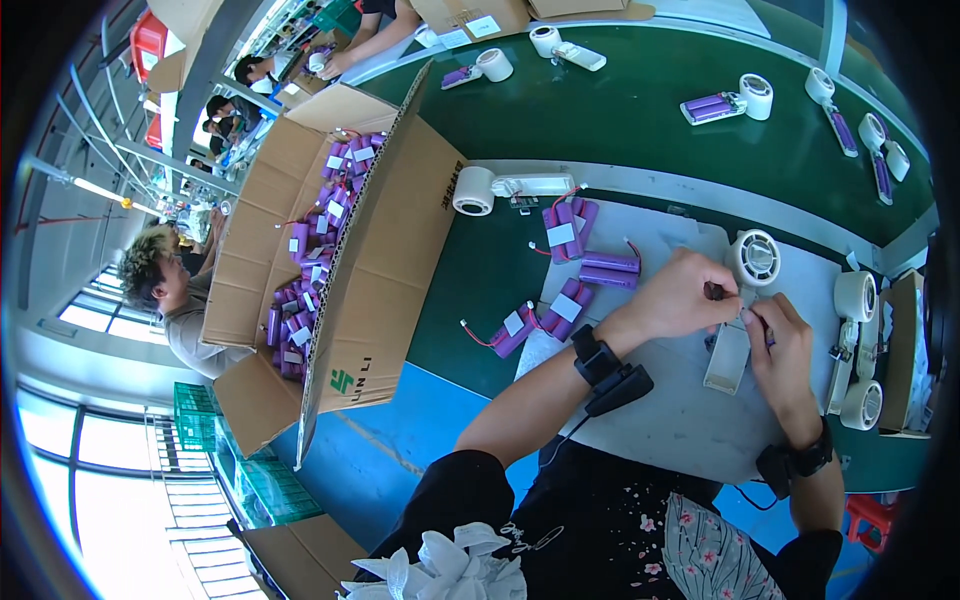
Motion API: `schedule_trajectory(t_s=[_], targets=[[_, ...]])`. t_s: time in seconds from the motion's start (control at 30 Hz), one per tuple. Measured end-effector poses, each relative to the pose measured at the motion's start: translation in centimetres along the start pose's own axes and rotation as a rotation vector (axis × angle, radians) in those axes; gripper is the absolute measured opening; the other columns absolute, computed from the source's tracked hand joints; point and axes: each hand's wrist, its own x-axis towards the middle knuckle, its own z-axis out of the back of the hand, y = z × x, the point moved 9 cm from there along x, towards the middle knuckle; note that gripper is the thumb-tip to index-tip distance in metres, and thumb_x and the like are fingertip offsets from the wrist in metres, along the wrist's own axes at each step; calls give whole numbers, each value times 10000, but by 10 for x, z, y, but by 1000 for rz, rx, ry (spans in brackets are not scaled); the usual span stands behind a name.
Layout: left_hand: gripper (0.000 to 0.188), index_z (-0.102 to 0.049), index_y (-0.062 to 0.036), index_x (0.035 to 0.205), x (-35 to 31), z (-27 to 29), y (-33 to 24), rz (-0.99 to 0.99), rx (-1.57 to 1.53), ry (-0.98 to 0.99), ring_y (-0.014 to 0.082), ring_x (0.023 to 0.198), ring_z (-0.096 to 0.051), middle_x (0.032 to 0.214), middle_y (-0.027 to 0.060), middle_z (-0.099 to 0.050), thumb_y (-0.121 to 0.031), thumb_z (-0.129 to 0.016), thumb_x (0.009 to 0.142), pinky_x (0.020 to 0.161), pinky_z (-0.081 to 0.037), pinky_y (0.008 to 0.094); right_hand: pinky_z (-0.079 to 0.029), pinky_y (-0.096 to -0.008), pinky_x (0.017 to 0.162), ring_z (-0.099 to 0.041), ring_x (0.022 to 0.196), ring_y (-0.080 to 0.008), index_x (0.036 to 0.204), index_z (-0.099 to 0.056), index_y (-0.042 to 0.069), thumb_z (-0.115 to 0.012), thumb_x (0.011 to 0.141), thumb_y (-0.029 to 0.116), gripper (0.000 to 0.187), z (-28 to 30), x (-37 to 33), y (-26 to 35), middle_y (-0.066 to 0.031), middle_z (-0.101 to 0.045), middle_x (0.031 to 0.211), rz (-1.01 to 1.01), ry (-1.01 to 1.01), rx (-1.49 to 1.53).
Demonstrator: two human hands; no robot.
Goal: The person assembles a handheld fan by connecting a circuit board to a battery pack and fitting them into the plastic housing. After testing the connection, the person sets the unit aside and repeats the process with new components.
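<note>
A white handheld fan (727, 362) lies on the pale work mat, its round head away from me and its open handle toward me. My left hand (685, 292) is closed above the handle, just below the fan head; a small dark end of something shows between its fingers. My right hand (784, 345) is closed in a pinch beside the handle, and its fingertips almost meet those of the left. What the right fingers hold is too small to tell. Left of my hands lie several purple battery packs (610, 270) with thin leads and white labels.
A tall cardboard box (385, 270) of purple battery packs stands at the left. Other fans (855, 345) lie right of the mat, beside a carton (905, 350). More fans with batteries (722, 105) sit on the green belt (620, 120) beyond. Co-workers are at the far left.
</note>
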Motion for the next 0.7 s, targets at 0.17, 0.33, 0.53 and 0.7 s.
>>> schedule_trajectory(t_s=[0.17,0.33,0.53,0.7], targets=[[109,-674,10,855,1,-9,17,129,-148,81,93,566,-626,682,46,-658,-97,-689,843,502,-479,226,-412,-347,509,-533,567,-264,857,-656,10,-672,826,39,45,3,-3,-6,-123,-550,714,55,-38,-26],[284,-641,3,1071,-3,1,29,246,-294,283,95,768,-642,901,54,-680,-69,-737,814,672,-514,227,-403,-297,533,-528,603,-201,917,-699,25,-692,811,29,107,-4,4,-12,-101,-581,750,0,45,159],[302,-629,-9,1096,-3,1,24,246,-357,282,91,830,-634,940,51,-675,-14,-721,809,743,-510,227,-396,-292,516,-528,582,-177,896,-711,33,-709,796,28,101,-6,2,-9,-76,-584,741,51,101,155],[287,-627,-15,1070,-2,-1,24,223,-455,258,88,844,-635,946,55,-675,7,-724,801,769,-512,231,-400,-295,509,-538,578,-173,885,-715,30,-719,784,28,101,-7,-1,-9,-69,-584,734,72,114,138]])
